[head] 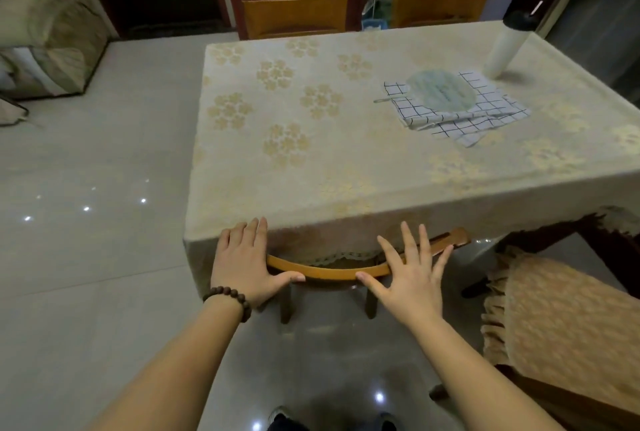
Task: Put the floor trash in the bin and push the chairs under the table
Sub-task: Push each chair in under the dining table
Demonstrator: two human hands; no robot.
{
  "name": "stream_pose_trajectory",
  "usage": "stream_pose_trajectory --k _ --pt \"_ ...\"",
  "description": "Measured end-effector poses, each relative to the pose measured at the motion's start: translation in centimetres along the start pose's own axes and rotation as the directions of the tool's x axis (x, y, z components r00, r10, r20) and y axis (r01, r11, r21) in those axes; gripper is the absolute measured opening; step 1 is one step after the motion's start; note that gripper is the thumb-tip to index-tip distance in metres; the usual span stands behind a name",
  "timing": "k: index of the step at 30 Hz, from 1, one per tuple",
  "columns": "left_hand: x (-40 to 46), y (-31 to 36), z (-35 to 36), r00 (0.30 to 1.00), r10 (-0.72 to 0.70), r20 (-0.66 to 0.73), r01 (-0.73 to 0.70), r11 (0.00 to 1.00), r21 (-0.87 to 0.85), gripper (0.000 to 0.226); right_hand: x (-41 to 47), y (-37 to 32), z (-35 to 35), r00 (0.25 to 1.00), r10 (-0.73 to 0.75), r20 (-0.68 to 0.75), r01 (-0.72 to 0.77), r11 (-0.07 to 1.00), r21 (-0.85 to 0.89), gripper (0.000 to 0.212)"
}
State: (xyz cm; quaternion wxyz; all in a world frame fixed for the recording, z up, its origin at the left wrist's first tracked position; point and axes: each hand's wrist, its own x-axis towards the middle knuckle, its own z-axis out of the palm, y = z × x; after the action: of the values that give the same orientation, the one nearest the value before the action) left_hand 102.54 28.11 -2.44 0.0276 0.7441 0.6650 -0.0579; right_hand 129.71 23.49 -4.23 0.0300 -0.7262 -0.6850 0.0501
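Observation:
A wooden chair (329,271) stands tucked under the near edge of the table (311,160), which wears a cream cloth with gold flowers. Only its curved top rail and two back legs show; the seat is hidden by the cloth. My left hand (242,260), with a bead bracelet at the wrist, lies flat over the rail's left end against the cloth. My right hand (412,271) rests with fingers spread on the rail's right part. Neither hand grips anything. No floor trash or bin is in view.
A second chair (554,312) draped in a fringed orange cover stands at the right, out from the table. Two more chairs (298,14) line the far side. On the table lie a checked cloth (485,115), a round fan and a white cylinder (505,46).

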Motion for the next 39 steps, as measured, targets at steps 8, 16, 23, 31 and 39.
stream_pose_trajectory --k 8,16,23,31,39 --pt "-2.5 1.5 0.5 0.997 -0.022 -0.077 0.026 0.998 0.053 0.101 0.1 2.1 0.4 0.993 -0.117 0.017 0.116 0.992 0.046 0.084" --pt "-3.7 5.5 0.2 0.985 -0.164 -0.055 0.164 0.986 -0.005 0.102 3.2 5.7 -0.3 0.967 -0.251 0.05 0.252 0.968 -0.014 0.095" --pt "-2.3 8.0 -0.1 0.978 -0.202 -0.05 0.202 0.979 0.0 0.127 5.7 7.7 -1.1 0.961 -0.267 0.072 0.272 0.96 -0.072 0.096" --pt "-0.3 3.1 0.7 0.991 -0.109 -0.083 0.109 0.994 -0.006 0.122 5.1 3.8 -0.5 0.967 -0.255 -0.002 0.255 0.966 -0.042 0.087" --pt "1.1 -1.1 0.3 0.995 -0.098 0.006 0.097 0.995 0.032 0.127 5.4 0.0 0.8 0.978 -0.206 -0.032 0.206 0.979 -0.002 0.083"
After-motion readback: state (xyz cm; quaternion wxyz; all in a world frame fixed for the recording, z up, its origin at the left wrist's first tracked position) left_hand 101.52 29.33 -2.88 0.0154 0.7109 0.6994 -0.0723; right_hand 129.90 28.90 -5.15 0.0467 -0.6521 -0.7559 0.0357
